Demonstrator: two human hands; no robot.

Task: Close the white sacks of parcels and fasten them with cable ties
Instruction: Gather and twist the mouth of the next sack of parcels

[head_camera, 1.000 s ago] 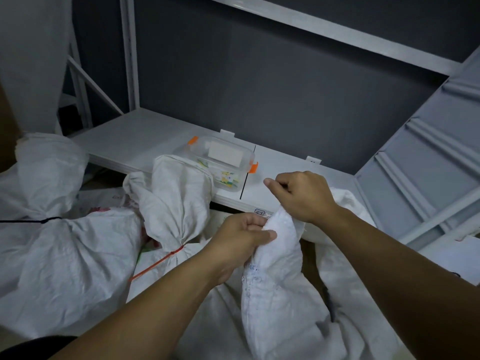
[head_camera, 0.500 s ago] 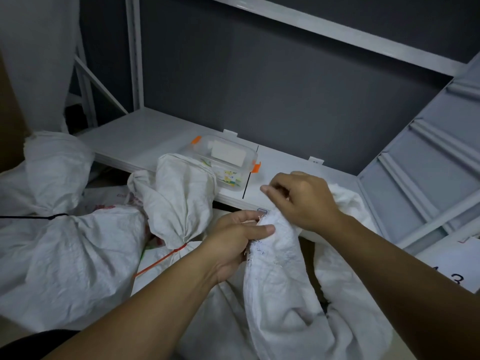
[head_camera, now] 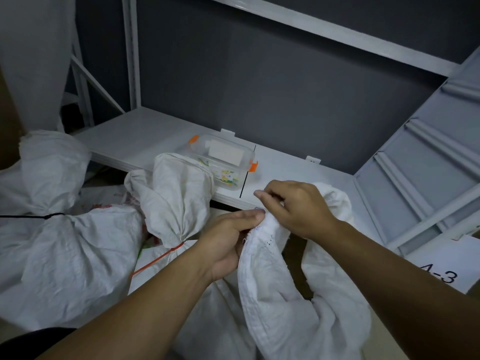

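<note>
The open white sack (head_camera: 280,302) stands in the foreground, below the front edge of the shelf (head_camera: 145,136), its mouth gathered up between both hands. The left hand (head_camera: 228,242) is closed around the bunched rim from the left, thumb lying along the top of the fold. The right hand (head_camera: 296,206) grips the far part of the rim from above, fingers curled into the cloth, with the rest of the rim spilling out behind it to the right. No tie is on this sack.

Three white sacks can be counted. The middle sack (head_camera: 179,203) has its neck cinched by an orange cable tie (head_camera: 158,261); the left sack (head_camera: 52,242) is cinched by a black cable tie (head_camera: 33,216).

Writing: a white sheet (head_camera: 446,268) at the right edge reads "A-3", the first letter partly cut off by the forearm. The clear plastic box (head_camera: 226,165) with orange latches on the shelf carries a blank white label and a small coloured cartoon print whose words are too small to read.

Against half a second ago, the right hand has opened its forefinger slightly and shifted along the rim, the left hand has closed more tightly on the fold, and the camera has turned enough to bring more of the sheet's writing into sight.
</note>
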